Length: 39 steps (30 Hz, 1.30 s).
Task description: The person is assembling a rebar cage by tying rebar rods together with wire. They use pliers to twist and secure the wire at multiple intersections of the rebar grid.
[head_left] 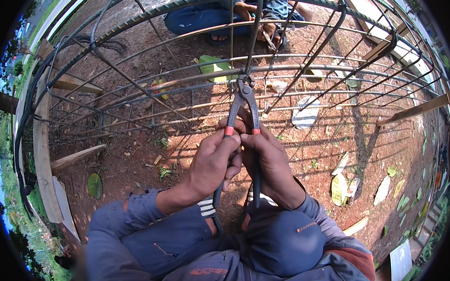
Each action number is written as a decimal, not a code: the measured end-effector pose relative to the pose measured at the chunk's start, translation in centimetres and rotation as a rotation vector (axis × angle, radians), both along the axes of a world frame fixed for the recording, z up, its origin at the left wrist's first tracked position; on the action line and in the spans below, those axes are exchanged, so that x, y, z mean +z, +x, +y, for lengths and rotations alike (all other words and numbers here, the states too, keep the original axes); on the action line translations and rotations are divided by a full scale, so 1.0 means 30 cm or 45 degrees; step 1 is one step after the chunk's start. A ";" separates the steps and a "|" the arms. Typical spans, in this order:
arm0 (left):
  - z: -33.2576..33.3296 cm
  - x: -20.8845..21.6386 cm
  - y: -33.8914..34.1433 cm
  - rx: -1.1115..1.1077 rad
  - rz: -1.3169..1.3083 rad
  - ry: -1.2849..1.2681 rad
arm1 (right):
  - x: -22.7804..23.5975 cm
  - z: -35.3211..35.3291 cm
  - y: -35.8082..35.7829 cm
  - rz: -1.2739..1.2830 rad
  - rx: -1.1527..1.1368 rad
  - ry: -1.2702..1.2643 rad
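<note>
My left hand [210, 160] is closed round one red-and-black handle of a pair of end-cutting pincers [246, 93]. On the other handle, my right hand [269, 165] is closed too, and the hands almost meet between the handles. The handles stand apart in a narrow V. Up at the top, the pincers' jaws reach a steel bar of a rebar cage [172, 79], beside an upright bar. I cannot make out whether the jaws grip any wire there.
The cage spans the far side, propped on wooden stakes [41, 142] at left and a wooden bar [413, 111] at right. Black tie wire [101, 43] hangs at the far left. Beyond the cage sits another person [197, 19], hands at a tool. Leaves [339, 189] litter the soil.
</note>
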<state>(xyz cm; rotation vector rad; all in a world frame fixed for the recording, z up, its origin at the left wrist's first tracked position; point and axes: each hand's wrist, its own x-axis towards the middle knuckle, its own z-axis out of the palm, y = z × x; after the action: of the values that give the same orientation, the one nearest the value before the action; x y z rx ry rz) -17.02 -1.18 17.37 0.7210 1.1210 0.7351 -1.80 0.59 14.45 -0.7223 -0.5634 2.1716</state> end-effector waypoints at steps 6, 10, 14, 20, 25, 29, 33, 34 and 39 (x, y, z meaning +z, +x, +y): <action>-0.029 -0.069 -0.010 -0.224 -0.137 0.010 | -0.033 0.016 -0.003 -0.195 -0.087 0.007; -0.058 -0.100 -0.054 -0.421 -0.683 -0.270 | 0.015 0.027 -0.021 -0.351 -0.075 0.187; -0.083 -0.133 -0.009 -0.474 -1.247 -0.387 | 0.004 0.066 0.022 -0.383 0.060 0.387; -0.095 -0.079 0.039 -0.329 -1.275 -0.392 | 0.032 0.067 0.034 -0.253 0.033 0.329; -0.099 -0.065 -0.022 -0.200 -0.875 -0.515 | -0.054 0.064 0.005 -0.307 0.084 0.281; -0.096 -0.051 -0.071 -0.199 0.042 -0.240 | -0.094 0.060 -0.038 -0.375 0.057 0.352; -0.099 -0.152 -0.052 -0.183 0.803 0.222 | -0.087 0.048 -0.077 -0.466 0.075 0.365; -0.100 -0.183 -0.042 -0.159 0.943 0.371 | -0.090 0.044 -0.090 -0.513 0.071 0.367; -0.060 -0.315 -0.013 -0.143 0.914 0.601 | -0.165 0.038 -0.143 -0.855 -0.147 0.534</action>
<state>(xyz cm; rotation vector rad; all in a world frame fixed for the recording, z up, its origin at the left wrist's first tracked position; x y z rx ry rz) -17.40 -2.96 7.92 1.5153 1.5487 0.6635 -6.09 1.74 9.51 -1.2053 -1.2386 1.5919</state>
